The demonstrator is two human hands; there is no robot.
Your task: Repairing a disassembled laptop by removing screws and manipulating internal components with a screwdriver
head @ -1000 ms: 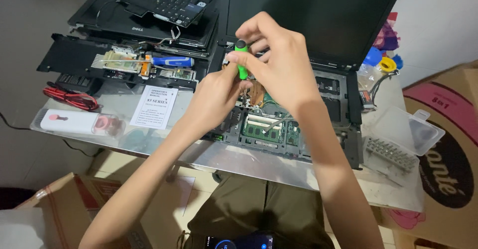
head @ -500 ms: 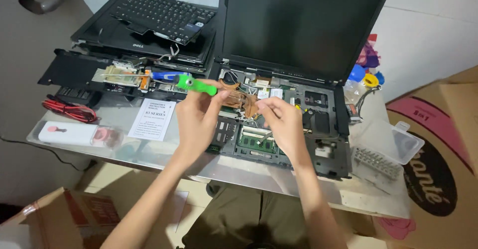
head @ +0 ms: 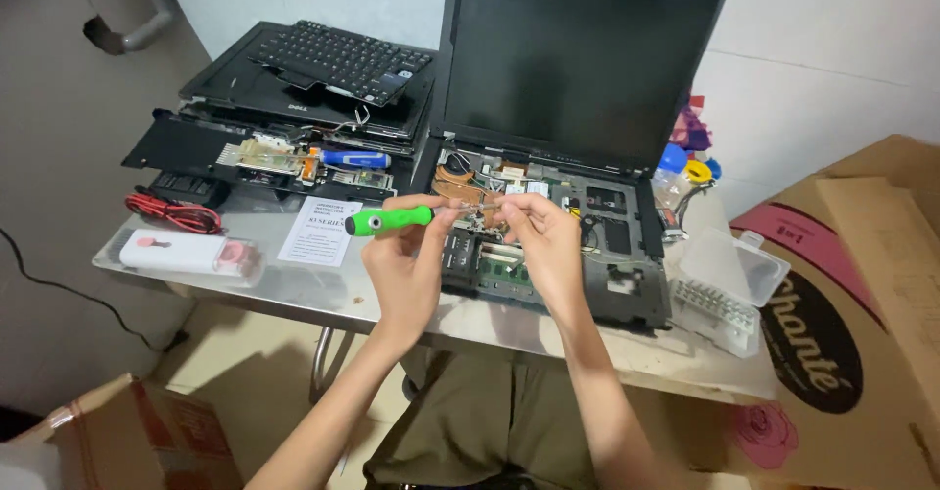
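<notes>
Left hand: the left hand (head: 406, 265) is raised above the table edge, fingers clamped round a green-handled screwdriver (head: 390, 220).
Screwdriver: lies level across the top of that hand, green handle pointing out to its left, thin shaft running right toward the other hand.
Right hand: the right hand (head: 544, 245) sits just right of the left one, fingers pinched together at the shaft's tip; whether they grip the tip or some small part there, cannot tell.
Opened laptop: the opened laptop (head: 587, 206), keyboard off and boards bare, lies directly under and beyond both hands; its dark screen stands upright behind them.
Left of the left hand: a printed paper sheet (head: 326, 230) lies flat, near; further out, a white case (head: 186, 253) and red leads (head: 172, 213).
Beyond the left hand: a second dismantled laptop (head: 313, 74) with its keyboard loose on top.
Right of the right hand: a clear plastic bit box (head: 729, 289), lid open, near the table (head: 294, 289) edge; a cardboard box (head: 862, 324) stands past it.
</notes>
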